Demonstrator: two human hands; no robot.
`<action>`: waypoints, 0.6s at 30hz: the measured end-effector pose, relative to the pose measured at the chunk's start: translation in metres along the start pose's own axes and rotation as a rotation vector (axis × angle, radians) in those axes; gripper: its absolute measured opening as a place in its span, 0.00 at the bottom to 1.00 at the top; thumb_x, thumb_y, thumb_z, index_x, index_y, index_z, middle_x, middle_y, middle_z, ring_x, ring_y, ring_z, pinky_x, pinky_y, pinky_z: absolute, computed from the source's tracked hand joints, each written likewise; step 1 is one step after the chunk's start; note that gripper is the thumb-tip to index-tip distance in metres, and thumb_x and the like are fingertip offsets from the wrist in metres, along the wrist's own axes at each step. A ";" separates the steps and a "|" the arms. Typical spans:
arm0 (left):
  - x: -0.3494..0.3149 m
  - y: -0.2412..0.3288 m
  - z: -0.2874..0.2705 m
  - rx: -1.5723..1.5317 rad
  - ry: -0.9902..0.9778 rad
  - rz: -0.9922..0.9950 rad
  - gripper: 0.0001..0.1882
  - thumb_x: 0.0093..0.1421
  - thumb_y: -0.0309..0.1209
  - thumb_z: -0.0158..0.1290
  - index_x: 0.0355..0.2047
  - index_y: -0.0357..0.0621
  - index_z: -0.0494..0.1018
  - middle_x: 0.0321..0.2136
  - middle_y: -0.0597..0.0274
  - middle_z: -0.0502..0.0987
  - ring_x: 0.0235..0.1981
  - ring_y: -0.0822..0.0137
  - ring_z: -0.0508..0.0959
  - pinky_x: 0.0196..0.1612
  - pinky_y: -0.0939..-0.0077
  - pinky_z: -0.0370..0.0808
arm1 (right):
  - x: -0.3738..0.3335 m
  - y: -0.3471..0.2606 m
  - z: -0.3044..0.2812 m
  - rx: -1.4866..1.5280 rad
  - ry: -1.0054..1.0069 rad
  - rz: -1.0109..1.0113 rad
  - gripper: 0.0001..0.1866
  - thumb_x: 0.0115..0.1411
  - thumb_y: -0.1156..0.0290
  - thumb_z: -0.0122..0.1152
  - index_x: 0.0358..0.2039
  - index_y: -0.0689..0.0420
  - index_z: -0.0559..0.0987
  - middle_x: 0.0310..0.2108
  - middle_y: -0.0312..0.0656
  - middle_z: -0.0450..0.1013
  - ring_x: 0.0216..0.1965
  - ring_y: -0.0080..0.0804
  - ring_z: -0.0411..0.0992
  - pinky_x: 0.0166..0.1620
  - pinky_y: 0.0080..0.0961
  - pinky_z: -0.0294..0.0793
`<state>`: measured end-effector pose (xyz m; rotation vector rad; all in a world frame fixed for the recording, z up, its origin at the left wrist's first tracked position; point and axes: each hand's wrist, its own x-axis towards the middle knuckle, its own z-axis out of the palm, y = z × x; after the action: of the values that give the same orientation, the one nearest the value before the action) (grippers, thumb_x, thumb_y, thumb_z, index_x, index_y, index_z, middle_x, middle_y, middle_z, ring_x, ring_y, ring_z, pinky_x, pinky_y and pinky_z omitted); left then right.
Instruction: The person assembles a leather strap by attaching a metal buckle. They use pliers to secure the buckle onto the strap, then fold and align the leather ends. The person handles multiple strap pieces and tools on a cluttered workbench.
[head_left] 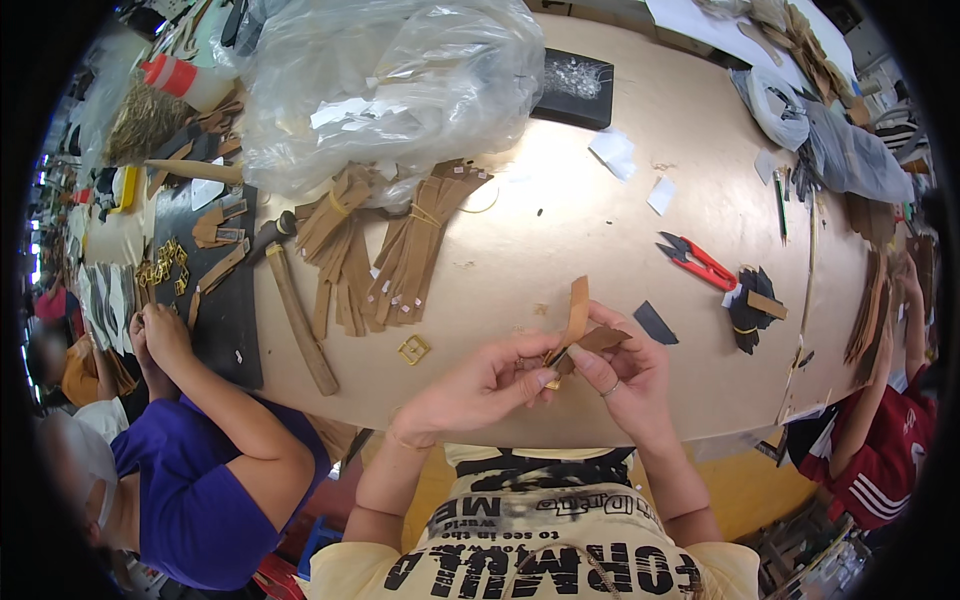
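Observation:
Close to the table's front edge, my left hand [485,385] and my right hand [635,385] meet on a brown leather strap [578,312]. Its tan end sticks up, and a darker brown part is folded over toward my right fingers. Both hands are closed on it, thumbs on top. A bit of a gold buckle [553,381] shows under my left thumb; the rest is hidden by fingers. To the left of my hands a loose gold buckle [413,349] lies on the table. A small dark scrap [655,322] lies just beyond my right hand.
Left are a wooden-handled hammer [300,320] and bundles of brown straps [410,260], below a large clear plastic bag [390,90]. Right lie red-handled cutters [698,262] and a tied black bundle [748,318]. A black block [575,90] stands far back. Co-workers sit either side.

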<state>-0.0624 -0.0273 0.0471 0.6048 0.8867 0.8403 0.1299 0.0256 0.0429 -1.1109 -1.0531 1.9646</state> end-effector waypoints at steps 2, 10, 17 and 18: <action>0.000 -0.001 0.001 0.044 0.031 0.039 0.16 0.65 0.24 0.50 0.53 0.33 0.69 0.34 0.69 0.69 0.31 0.80 0.67 0.33 0.84 0.66 | -0.001 0.001 -0.001 -0.059 0.012 -0.011 0.09 0.57 0.78 0.64 0.39 0.64 0.78 0.53 0.51 0.70 0.45 0.25 0.73 0.48 0.25 0.72; 0.004 0.012 -0.004 0.333 -0.004 -0.089 0.13 0.63 0.23 0.50 0.48 0.33 0.72 0.30 0.71 0.68 0.27 0.81 0.63 0.30 0.85 0.62 | 0.002 0.003 -0.001 -0.219 0.027 -0.067 0.10 0.56 0.80 0.65 0.39 0.63 0.77 0.48 0.49 0.74 0.41 0.24 0.74 0.49 0.25 0.73; 0.007 0.018 0.001 0.543 0.087 -0.002 0.14 0.64 0.26 0.50 0.49 0.33 0.72 0.27 0.72 0.70 0.26 0.82 0.64 0.29 0.85 0.64 | 0.003 0.008 -0.004 -0.053 0.033 -0.148 0.11 0.53 0.84 0.64 0.30 0.57 0.71 0.42 0.45 0.74 0.43 0.28 0.73 0.49 0.27 0.71; 0.006 0.019 0.002 0.531 0.096 -0.018 0.14 0.63 0.26 0.50 0.48 0.34 0.72 0.27 0.72 0.71 0.26 0.82 0.64 0.29 0.84 0.64 | 0.003 0.009 -0.006 -0.095 0.023 -0.213 0.12 0.52 0.85 0.64 0.29 0.56 0.70 0.41 0.44 0.74 0.43 0.28 0.73 0.49 0.27 0.71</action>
<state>-0.0654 -0.0119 0.0594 1.0207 1.2139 0.6188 0.1325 0.0258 0.0317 -1.0226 -1.2111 1.7462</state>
